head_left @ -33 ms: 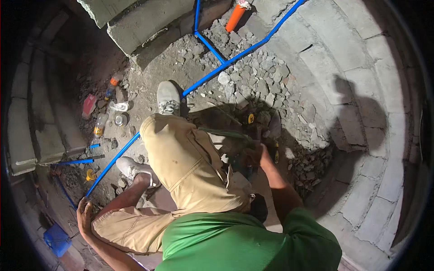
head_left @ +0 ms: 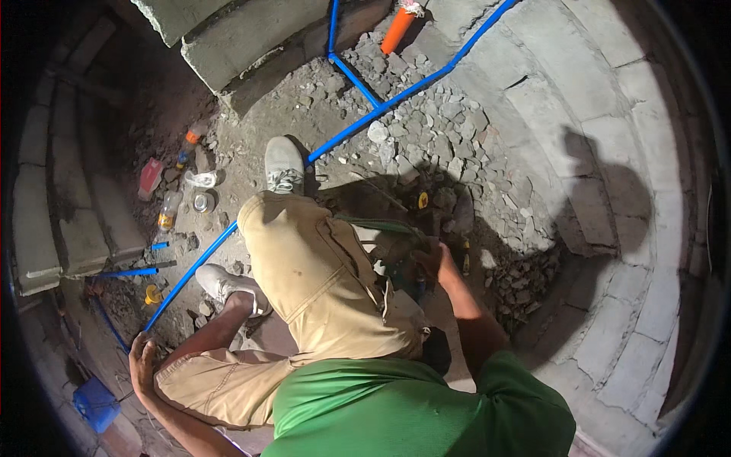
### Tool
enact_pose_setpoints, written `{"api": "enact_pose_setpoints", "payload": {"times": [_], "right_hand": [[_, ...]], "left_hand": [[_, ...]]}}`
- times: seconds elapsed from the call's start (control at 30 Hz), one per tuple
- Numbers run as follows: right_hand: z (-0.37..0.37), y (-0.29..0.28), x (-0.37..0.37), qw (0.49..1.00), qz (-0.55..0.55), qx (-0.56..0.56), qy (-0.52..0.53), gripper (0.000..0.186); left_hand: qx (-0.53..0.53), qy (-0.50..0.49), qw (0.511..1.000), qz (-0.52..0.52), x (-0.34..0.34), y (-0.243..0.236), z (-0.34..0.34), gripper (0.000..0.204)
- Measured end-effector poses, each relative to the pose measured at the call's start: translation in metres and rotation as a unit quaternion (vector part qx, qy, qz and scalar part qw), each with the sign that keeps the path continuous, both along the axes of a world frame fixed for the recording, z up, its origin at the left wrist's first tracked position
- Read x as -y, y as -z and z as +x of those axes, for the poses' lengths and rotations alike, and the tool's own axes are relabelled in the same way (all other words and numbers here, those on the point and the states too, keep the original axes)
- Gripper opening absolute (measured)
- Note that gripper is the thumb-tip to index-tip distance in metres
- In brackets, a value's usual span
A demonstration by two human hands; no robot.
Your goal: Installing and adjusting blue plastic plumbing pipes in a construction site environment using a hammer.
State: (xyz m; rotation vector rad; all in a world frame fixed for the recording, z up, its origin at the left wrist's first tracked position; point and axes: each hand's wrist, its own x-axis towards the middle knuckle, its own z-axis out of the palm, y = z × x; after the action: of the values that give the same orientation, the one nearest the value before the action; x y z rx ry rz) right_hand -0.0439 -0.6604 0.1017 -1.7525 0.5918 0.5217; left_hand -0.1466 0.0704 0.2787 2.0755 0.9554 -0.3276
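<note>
My left hand (head_left: 142,364) is beside my left knee, its fingers curled around the near end of a long blue pipe (head_left: 192,275). The pipe slants away over the dirt floor and passes under my right leg. On my other side, my right hand (head_left: 434,261) reaches down into shadow beside my right thigh. Its fingers are mostly hidden at a dark bag-like thing with a green strap (head_left: 377,224). What that hand touches is too dark to make out.
A branching blue pipe (head_left: 381,109) crosses the rubble (head_left: 449,129). An orange pipe (head_left: 397,30) stands at the back. Bottles (head_left: 169,210), a can (head_left: 203,202), a yellow fitting (head_left: 153,294) and short blue pipe pieces (head_left: 137,272) lie left. Block walls (head_left: 601,167) curve around.
</note>
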Motion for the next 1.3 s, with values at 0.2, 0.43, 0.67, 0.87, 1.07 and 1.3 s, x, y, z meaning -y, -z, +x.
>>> {"api": "enact_pose_setpoints", "payload": {"times": [0.2,0.43,0.67,0.87,1.07,1.3], "right_hand": [[-0.001,-0.005,0.027,0.994,-0.029,0.095,0.046,0.025],[0.050,-0.033,0.002,0.965,-0.206,0.141,0.079,0.022],[0.039,0.062,-0.012,0.959,-0.047,0.111,0.256,0.021],[0.035,0.072,-0.006,0.965,-0.027,0.112,0.236,0.035],[0.045,0.033,-0.023,0.960,-0.240,0.093,0.110,0.026],[-0.029,0.044,0.074,0.964,0.161,-0.047,0.208,0.030]], "left_hand": [[-0.041,0.034,0.999,0.010,0.027,-0.003,0.027,0.061],[-0.034,0.047,0.998,0.004,0.026,-0.011,0.021,0.065],[-0.020,0.041,0.999,0.029,0.043,-0.017,0.033,0.058],[-0.013,0.047,0.999,0.017,0.039,-0.017,0.027,0.057],[-0.012,0.038,0.999,-0.013,0.029,-0.007,0.025,0.058],[-0.007,0.050,0.999,-0.006,0.029,-0.005,0.025,0.059]]}}
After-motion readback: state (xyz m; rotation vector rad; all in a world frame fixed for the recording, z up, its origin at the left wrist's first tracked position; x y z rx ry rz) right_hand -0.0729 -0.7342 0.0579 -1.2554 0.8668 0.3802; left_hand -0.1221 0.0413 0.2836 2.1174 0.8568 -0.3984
